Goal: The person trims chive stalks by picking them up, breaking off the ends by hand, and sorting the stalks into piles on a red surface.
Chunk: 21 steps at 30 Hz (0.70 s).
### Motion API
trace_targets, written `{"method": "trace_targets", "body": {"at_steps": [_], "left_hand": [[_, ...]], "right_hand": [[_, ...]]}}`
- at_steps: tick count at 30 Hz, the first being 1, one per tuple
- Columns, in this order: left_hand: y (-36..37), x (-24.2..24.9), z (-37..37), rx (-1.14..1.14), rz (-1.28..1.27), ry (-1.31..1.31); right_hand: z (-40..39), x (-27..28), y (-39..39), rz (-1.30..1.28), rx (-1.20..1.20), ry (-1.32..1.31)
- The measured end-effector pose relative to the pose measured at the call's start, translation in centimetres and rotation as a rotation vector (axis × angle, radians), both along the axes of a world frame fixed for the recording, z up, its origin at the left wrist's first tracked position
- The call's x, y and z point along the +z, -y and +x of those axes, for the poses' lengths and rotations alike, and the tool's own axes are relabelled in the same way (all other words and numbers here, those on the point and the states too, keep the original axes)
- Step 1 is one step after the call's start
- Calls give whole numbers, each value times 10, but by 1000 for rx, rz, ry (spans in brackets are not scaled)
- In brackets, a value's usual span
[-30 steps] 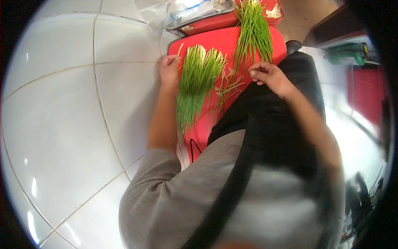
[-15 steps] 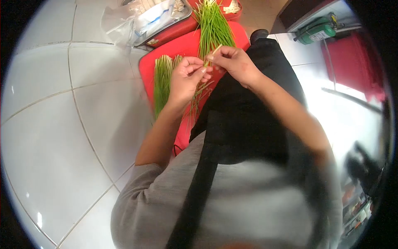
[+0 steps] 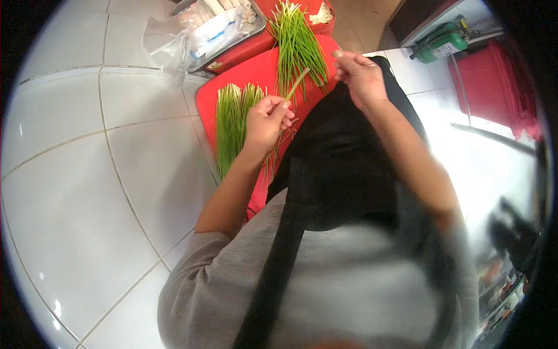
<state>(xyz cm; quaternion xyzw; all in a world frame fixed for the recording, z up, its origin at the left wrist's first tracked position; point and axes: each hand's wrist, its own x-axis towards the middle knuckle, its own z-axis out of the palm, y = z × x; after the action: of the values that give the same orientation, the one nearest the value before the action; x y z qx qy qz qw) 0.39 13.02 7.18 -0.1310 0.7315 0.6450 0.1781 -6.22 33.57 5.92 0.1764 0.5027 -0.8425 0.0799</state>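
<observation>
Metal tray (image 3: 256,26) w/ plastic bags (image 3: 218,26) at worktop (image 3: 87,174) far edge; green canister (image 3: 444,43) on floor, right.

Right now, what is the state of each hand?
Left hand: closed on a green stalk.
Right hand: fingers pinched together; whether they hold anything cannot be told.

Right hand (image 3: 360,72) fingertip contents unclear

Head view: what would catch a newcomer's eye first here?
The red board on the white tiled counter, carrying two green chive piles: a neat one at its left and a looser one farther back. Above the board, the left hand pinches one stalk, and the right hand is raised apart.
</observation>
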Motion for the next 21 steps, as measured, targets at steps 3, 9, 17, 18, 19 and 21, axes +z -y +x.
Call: {"method": "trace_targets", "body": {"at_steps": [3, 9, 17, 18, 19, 21], "left_hand": [[7, -19, -27, 138, 94, -1], [-6, -55, -143, 264, 209, -49], [-49, -31, -134, 198, -18, -381], [-51, -34, -127, 184, -29, -422], [-53, -34, -121, 172, -28, -454], [-58, -31, -108, 151, -29, -519]], "right_hand": [[-1, -7, -11, -5, 40, 46], [18, -25, 9, 192, 450, 48], [-8, -26, -7, 116, 142, 12], [-15, -22, -10, 98, 109, 44], [-18, -17, -10, 40, 97, 27], [-25, -4, -4, -76, 78, -12]]}}
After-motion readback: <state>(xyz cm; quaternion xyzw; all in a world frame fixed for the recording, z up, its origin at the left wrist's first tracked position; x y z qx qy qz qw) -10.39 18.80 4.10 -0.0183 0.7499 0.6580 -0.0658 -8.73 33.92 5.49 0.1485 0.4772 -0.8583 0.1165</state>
